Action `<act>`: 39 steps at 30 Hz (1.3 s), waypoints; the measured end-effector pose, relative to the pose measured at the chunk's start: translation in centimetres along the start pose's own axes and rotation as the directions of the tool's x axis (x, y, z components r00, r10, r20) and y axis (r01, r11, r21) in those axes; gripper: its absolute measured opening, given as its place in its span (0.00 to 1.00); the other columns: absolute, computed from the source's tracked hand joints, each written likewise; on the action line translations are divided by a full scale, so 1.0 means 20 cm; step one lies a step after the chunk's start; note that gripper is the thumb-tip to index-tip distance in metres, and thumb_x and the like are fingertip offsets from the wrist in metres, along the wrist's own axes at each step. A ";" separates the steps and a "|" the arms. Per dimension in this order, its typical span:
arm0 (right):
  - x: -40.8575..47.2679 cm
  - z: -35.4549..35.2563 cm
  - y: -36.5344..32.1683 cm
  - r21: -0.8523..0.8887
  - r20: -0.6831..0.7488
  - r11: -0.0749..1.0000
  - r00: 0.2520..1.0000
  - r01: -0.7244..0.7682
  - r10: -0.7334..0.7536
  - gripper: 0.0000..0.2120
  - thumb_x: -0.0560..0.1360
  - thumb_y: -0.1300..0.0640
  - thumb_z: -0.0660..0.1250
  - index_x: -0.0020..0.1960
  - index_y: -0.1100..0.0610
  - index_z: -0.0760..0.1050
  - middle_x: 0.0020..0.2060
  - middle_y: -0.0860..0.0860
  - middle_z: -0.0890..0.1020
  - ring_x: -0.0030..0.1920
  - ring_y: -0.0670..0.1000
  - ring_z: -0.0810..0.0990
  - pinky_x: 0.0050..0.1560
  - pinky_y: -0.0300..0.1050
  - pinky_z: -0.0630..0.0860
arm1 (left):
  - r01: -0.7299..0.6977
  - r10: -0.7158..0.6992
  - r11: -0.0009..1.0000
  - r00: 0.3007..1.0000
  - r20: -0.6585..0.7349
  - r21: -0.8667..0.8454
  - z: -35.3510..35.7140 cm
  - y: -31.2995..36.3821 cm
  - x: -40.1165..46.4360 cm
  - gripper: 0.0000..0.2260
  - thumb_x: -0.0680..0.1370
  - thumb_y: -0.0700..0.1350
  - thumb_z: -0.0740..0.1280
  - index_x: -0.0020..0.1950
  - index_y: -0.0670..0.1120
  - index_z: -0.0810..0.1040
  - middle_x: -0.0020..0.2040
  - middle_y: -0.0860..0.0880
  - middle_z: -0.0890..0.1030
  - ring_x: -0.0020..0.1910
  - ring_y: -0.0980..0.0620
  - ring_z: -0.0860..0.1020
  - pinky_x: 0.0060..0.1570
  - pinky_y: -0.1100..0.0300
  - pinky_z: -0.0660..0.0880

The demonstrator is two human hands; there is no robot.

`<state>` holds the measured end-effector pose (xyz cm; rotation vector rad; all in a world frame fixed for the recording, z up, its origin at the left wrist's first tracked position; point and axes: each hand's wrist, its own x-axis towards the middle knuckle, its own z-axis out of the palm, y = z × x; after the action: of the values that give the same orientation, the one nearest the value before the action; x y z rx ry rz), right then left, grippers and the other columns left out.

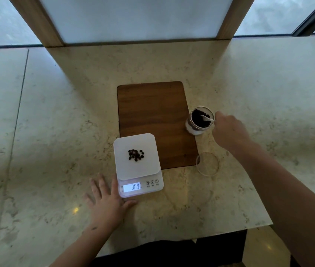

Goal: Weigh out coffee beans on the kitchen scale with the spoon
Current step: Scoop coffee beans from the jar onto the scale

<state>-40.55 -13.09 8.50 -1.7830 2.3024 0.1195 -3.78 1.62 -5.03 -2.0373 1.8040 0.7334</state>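
At the right of the frame the right hand (230, 130) has its grip pinched on the white spoon (207, 118), whose bowl dips into the jar (201, 121) of beans. The left hand (107, 201) lies flat with fingers spread on the counter (56, 132), touching the scale (138, 164), where a small heap of beans (135, 155) sits lower centre.

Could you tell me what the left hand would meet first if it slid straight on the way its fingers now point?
Probably nothing: the left hand lies flat on the counter, fingers pointing away, just left of the scale. The way looks free, though its thumb-side finger might graze the scale's left edge.
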 end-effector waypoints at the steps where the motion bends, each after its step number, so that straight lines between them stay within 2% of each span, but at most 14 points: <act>1: 0.01 0.01 0.00 0.008 0.022 1.000 1.000 0.001 -0.002 0.05 0.77 0.69 0.57 0.47 0.59 0.66 0.36 0.56 0.72 0.37 0.59 0.74 0.34 0.48 0.67 | 0.000 0.000 1.000 1.000 -0.004 0.002 0.00 0.00 0.00 0.52 0.63 0.83 0.44 0.80 0.56 0.35 0.80 0.39 0.34 0.76 0.35 0.29 0.72 0.29 0.42; 6: 0.06 0.08 0.04 0.210 0.117 0.974 0.991 -0.086 0.063 0.07 0.79 0.65 0.55 0.48 0.60 0.72 0.41 0.56 0.76 0.41 0.57 0.76 0.37 0.47 0.69 | -0.003 0.003 1.000 1.000 -0.003 0.009 0.01 -0.01 0.00 0.52 0.63 0.83 0.43 0.79 0.56 0.35 0.80 0.40 0.33 0.75 0.36 0.27 0.71 0.29 0.41; 10: 0.10 0.14 0.08 0.409 0.216 0.877 0.960 -0.253 0.176 0.09 0.78 0.61 0.57 0.48 0.59 0.76 0.44 0.56 0.78 0.45 0.57 0.76 0.42 0.47 0.69 | 0.001 -0.001 1.000 1.000 0.006 0.006 0.00 -0.01 0.00 0.52 0.63 0.83 0.45 0.79 0.56 0.34 0.79 0.40 0.31 0.74 0.37 0.26 0.72 0.29 0.40; 12: 0.11 0.16 0.08 0.521 0.285 0.783 0.934 -0.339 0.215 0.09 0.77 0.61 0.58 0.46 0.59 0.77 0.40 0.56 0.79 0.40 0.57 0.76 0.39 0.48 0.70 | 0.003 -0.003 1.000 1.000 0.007 0.002 0.00 0.00 0.00 0.52 0.63 0.82 0.45 0.79 0.56 0.35 0.79 0.40 0.32 0.75 0.37 0.26 0.72 0.29 0.40; 15: 0.11 0.16 0.10 0.636 0.391 0.624 0.887 -0.454 0.247 0.11 0.79 0.64 0.58 0.40 0.59 0.74 0.32 0.55 0.74 0.29 0.53 0.70 0.29 0.43 0.66 | -0.001 0.001 1.000 1.000 0.002 -0.018 -0.01 0.00 -0.01 0.52 0.63 0.82 0.46 0.80 0.57 0.36 0.79 0.40 0.31 0.75 0.37 0.26 0.72 0.28 0.42; 19: 0.09 0.15 0.10 0.699 0.463 0.488 0.851 -0.522 0.248 0.13 0.81 0.63 0.56 0.39 0.59 0.72 0.29 0.53 0.71 0.25 0.49 0.65 0.21 0.38 0.60 | -0.001 0.001 1.000 1.000 -0.005 -0.016 -0.01 0.00 -0.02 0.52 0.64 0.82 0.47 0.80 0.57 0.36 0.79 0.40 0.32 0.75 0.37 0.27 0.72 0.29 0.43; 21: 0.08 0.14 0.09 0.728 0.480 0.431 0.845 -0.534 0.235 0.13 0.81 0.63 0.56 0.39 0.59 0.71 0.29 0.53 0.70 0.25 0.48 0.64 0.20 0.38 0.58 | -0.005 0.004 1.000 1.000 -0.009 -0.027 -0.01 0.00 -0.02 0.52 0.64 0.82 0.48 0.80 0.57 0.36 0.79 0.41 0.32 0.75 0.38 0.27 0.72 0.29 0.42; 25: 0.05 0.12 0.06 0.744 0.491 0.382 0.837 -0.548 0.243 0.13 0.82 0.63 0.56 0.40 0.58 0.70 0.29 0.52 0.70 0.26 0.48 0.64 0.25 0.41 0.58 | -0.004 0.004 0.999 1.000 -0.016 -0.033 -0.01 0.00 -0.02 0.52 0.64 0.82 0.49 0.80 0.57 0.37 0.80 0.41 0.33 0.76 0.38 0.27 0.72 0.29 0.42; 29: 0.04 0.10 0.05 0.750 0.532 0.305 0.809 -0.587 0.250 0.15 0.83 0.63 0.55 0.39 0.59 0.70 0.29 0.51 0.69 0.25 0.47 0.63 0.21 0.36 0.58 | -0.011 0.008 0.998 0.999 -0.045 -0.068 0.00 0.00 -0.02 0.51 0.65 0.82 0.51 0.81 0.57 0.42 0.81 0.40 0.36 0.77 0.38 0.30 0.72 0.29 0.43; 36: 0.01 0.09 0.06 0.789 0.560 0.161 0.802 -0.593 0.208 0.15 0.85 0.63 0.53 0.41 0.59 0.69 0.30 0.52 0.67 0.27 0.47 0.62 0.17 0.33 0.58 | -0.009 0.007 0.998 0.999 -0.034 -0.058 0.00 -0.01 -0.02 0.51 0.64 0.82 0.50 0.80 0.58 0.39 0.80 0.41 0.35 0.76 0.38 0.29 0.72 0.29 0.43; 39: 0.00 0.09 0.08 0.797 0.558 0.139 0.804 -0.588 0.206 0.14 0.85 0.63 0.53 0.41 0.60 0.69 0.30 0.52 0.68 0.26 0.47 0.62 0.17 0.33 0.59 | -0.005 0.003 0.999 0.999 -0.040 -0.045 0.00 -0.01 -0.02 0.51 0.64 0.82 0.49 0.80 0.57 0.40 0.80 0.41 0.35 0.76 0.38 0.30 0.72 0.29 0.43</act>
<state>-41.85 -12.42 6.63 -0.3834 1.7641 -0.7349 -3.61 1.89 -4.81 -2.0912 1.8298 0.7459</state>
